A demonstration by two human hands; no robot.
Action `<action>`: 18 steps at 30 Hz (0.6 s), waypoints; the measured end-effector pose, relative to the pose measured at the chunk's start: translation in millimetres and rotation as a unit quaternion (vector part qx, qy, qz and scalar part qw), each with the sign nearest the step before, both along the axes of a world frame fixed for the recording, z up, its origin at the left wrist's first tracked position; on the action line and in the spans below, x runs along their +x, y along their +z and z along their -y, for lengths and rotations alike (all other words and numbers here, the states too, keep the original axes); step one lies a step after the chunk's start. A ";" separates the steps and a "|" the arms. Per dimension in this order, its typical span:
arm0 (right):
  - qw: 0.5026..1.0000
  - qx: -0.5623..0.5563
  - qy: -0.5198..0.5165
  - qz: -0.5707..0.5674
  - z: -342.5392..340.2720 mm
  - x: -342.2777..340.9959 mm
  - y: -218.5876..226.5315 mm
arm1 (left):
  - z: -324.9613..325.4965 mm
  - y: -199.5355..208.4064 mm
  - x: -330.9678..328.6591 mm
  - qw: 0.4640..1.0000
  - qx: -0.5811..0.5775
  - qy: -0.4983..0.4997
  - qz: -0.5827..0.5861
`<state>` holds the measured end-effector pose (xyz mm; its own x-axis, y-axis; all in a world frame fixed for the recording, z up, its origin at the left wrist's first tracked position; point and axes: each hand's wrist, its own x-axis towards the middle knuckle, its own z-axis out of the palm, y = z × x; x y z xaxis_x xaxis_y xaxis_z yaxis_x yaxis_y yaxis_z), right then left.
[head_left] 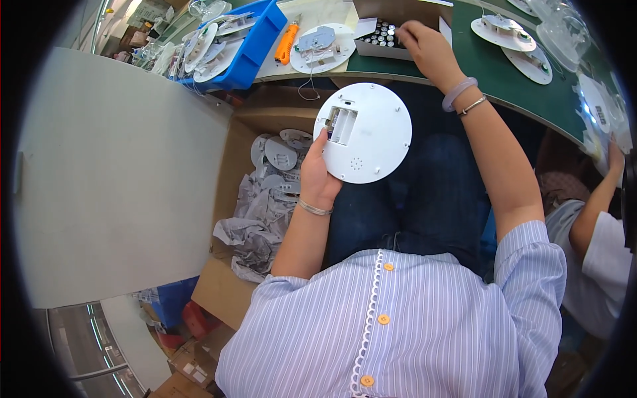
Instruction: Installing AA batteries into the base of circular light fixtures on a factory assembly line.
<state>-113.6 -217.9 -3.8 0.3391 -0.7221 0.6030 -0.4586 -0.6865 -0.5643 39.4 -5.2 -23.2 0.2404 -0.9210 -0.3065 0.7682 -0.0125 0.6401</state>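
Gripping the round white plastic disc (363, 132) by its edge, the left hand (318, 174) shows its battery bay empty (nothing fitted); the right hand (424, 46) closes over small batteries in the open cardboard box (381, 34).

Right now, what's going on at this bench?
A seated person holds a round white disc-shaped unit in the left hand, back side up, its battery compartment open and apparently empty. The right hand reaches into a small cardboard box of batteries on the green table. More round units lie in a blue bin and in a large carton with crumpled paper.
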 end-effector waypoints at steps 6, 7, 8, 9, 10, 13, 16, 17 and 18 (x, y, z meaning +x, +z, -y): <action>0.973 0.096 0.127 0.165 -71.9 11.9 25.4 | 1.6 -4.8 -9.7 0.992 -0.030 0.077 0.097; 0.970 0.119 0.158 0.140 -87.3 15.2 22.3 | 1.4 -4.4 -10.4 0.985 -0.036 0.092 0.139; 0.977 0.083 0.168 0.099 -98.4 18.4 19.2 | 1.0 -3.9 -10.3 0.985 -0.035 0.091 0.140; 0.978 0.071 0.188 0.051 -106.8 18.0 19.6 | 0.1 -3.2 -9.8 0.987 -0.034 0.083 0.133; 0.976 0.060 0.209 0.003 -112.3 17.7 20.3 | -1.1 -2.5 -9.1 0.989 -0.033 0.076 0.126; 0.969 0.060 0.239 -0.015 -115.2 12.0 18.2 | -2.4 1.0 -8.1 0.990 -0.012 0.065 0.125; 0.961 0.052 0.268 -0.054 -110.4 4.9 23.7 | -3.1 4.5 -9.1 0.992 -0.005 0.040 0.121; 0.955 0.010 0.286 -0.077 -109.8 4.6 24.1 | -4.0 4.9 -9.6 0.992 -0.002 0.041 0.121; 0.955 0.012 0.288 -0.076 -110.3 4.6 24.2 | -4.7 5.2 -10.7 0.991 -0.005 0.028 0.131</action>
<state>-109.0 -107.6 20.4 0.7662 -0.4023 0.5010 -0.0870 -0.8375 -0.5395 28.7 -0.5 -18.0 0.3618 -0.9063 -0.2182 0.5756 0.0330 0.8171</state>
